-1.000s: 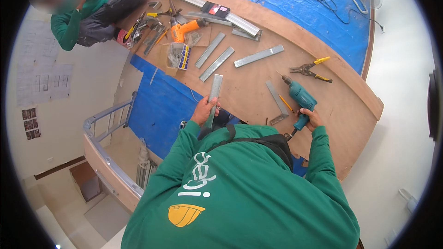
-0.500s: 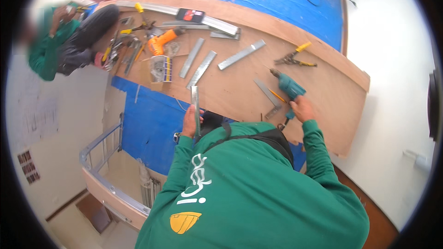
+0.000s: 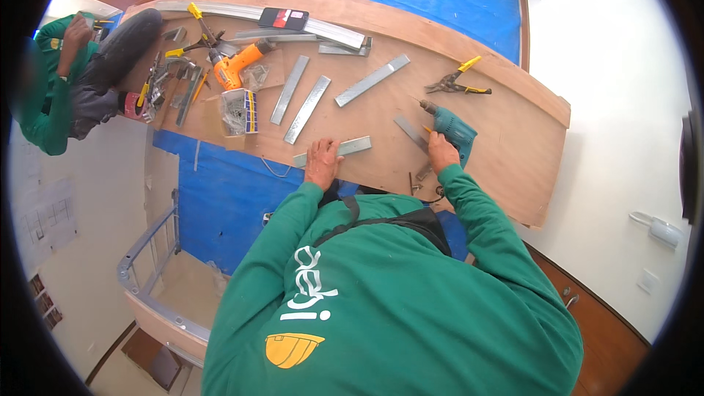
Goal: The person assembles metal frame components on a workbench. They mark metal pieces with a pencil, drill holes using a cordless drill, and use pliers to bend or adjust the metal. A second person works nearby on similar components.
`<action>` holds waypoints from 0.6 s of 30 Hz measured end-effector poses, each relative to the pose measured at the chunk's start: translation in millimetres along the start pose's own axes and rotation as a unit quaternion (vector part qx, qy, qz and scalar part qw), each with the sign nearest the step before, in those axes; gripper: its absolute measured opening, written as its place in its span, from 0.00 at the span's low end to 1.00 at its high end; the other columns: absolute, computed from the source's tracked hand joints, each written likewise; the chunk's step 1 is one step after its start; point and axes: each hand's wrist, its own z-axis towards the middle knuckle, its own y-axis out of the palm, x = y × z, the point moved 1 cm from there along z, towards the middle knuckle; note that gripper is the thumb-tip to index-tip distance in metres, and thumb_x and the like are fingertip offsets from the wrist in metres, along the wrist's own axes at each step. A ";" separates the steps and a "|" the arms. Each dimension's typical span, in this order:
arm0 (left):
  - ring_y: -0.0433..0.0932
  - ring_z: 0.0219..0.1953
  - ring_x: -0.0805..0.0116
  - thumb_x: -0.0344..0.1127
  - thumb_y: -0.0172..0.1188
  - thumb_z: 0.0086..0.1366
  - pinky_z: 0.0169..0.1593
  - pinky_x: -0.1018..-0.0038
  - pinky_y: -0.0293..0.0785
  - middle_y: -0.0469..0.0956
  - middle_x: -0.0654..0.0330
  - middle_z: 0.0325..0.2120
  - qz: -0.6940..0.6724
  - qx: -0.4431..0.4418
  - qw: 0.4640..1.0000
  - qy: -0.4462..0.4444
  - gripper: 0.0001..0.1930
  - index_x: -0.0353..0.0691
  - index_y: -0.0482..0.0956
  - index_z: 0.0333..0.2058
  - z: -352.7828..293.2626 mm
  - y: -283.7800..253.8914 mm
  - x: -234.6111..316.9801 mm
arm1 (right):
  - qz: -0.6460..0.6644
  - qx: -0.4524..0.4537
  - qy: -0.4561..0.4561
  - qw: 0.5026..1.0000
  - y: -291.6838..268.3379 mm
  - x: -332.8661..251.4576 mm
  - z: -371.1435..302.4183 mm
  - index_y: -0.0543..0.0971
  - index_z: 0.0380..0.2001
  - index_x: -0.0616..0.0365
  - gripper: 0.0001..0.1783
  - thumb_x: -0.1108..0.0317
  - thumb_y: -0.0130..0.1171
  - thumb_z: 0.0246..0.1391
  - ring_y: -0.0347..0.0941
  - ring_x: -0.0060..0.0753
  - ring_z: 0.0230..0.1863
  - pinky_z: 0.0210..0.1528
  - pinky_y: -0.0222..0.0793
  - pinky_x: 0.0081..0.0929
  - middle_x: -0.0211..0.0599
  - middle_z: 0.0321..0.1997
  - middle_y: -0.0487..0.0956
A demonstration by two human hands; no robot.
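My left hand (image 3: 323, 164) rests on a short galvanized metal strip (image 3: 356, 146) lying along the bench's near edge, its fingers bent over it. My right hand (image 3: 442, 152) is beside a teal corded drill (image 3: 455, 130) lying on its side. An orange pencil (image 3: 427, 129) pokes out at its fingertips, the rest covered by the hand. Under and beside that hand lies a try square (image 3: 411, 133), its blade partly hidden. Farther off lie three more metal strips (image 3: 372, 81), one angled to the right of the other two.
On the wooden bench (image 3: 506, 154) lie tin snips (image 3: 460, 79), an orange drill (image 3: 238, 64), a box of screws (image 3: 238, 111), a long metal profile (image 3: 330, 32) and a phone (image 3: 284, 19). At far left a person in a green sleeve (image 3: 48, 128) sits by several tools.
My left hand has lowered the metal strip from upright onto the bench edge. My right hand has let go of the teal drill and moved to the pencil beside it.
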 end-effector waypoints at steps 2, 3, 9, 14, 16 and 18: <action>0.74 0.60 0.50 0.38 0.73 0.66 0.63 0.52 0.70 0.78 0.55 0.56 0.010 -0.009 1.000 0.008 0.27 0.43 0.80 0.62 10.1 3.6 -2.1 | 0.011 0.007 0.027 1.000 -0.6 -3.6 -1.7 0.72 0.54 0.60 0.13 0.73 0.57 0.68 0.88 0.59 0.49 0.49 0.87 0.52 0.54 0.50 0.84; 0.74 0.61 0.50 0.38 0.73 0.65 0.63 0.53 0.70 0.78 0.55 0.56 0.003 -0.005 1.000 0.015 0.26 0.43 0.80 0.62 13.8 5.5 -1.5 | 0.007 -0.005 0.040 0.999 0.1 -5.3 -2.1 0.72 0.54 0.60 0.13 0.74 0.56 0.69 0.88 0.60 0.49 0.49 0.87 0.50 0.54 0.49 0.85; 0.75 0.59 0.50 0.37 0.73 0.64 0.62 0.52 0.72 0.78 0.55 0.53 -0.003 -0.019 0.996 0.087 0.24 0.44 0.81 0.59 25.6 11.9 13.3 | 0.034 0.019 0.072 0.997 -1.9 -8.3 -9.1 0.73 0.55 0.61 0.13 0.74 0.53 0.70 0.89 0.60 0.47 0.48 0.88 0.51 0.57 0.45 0.88; 0.80 0.51 0.45 0.33 0.72 0.65 0.55 0.53 0.77 0.79 0.51 0.45 -0.123 -0.142 0.950 0.249 0.20 0.42 0.82 0.55 8.6 41.4 68.1 | 0.066 -0.004 0.117 0.991 -14.3 -4.5 -24.1 0.73 0.55 0.61 0.13 0.72 0.53 0.70 0.89 0.59 0.47 0.48 0.87 0.52 0.59 0.44 0.88; 0.79 0.50 0.45 0.32 0.71 0.65 0.54 0.53 0.77 0.79 0.50 0.44 -0.185 -0.153 0.937 0.253 0.20 0.41 0.82 0.55 11.8 47.6 113.7 | 0.070 -0.018 0.140 0.988 -11.7 -1.6 -33.4 0.73 0.54 0.61 0.13 0.72 0.54 0.70 0.89 0.59 0.47 0.48 0.87 0.51 0.60 0.44 0.89; 0.79 0.49 0.44 0.31 0.71 0.66 0.53 0.53 0.77 0.78 0.49 0.44 -0.232 -0.178 0.922 0.252 0.20 0.40 0.81 0.56 10.3 53.9 141.1 | 0.083 -0.009 0.129 0.988 -5.7 3.0 -33.3 0.72 0.54 0.62 0.13 0.71 0.54 0.70 0.89 0.59 0.47 0.48 0.87 0.51 0.58 0.44 0.88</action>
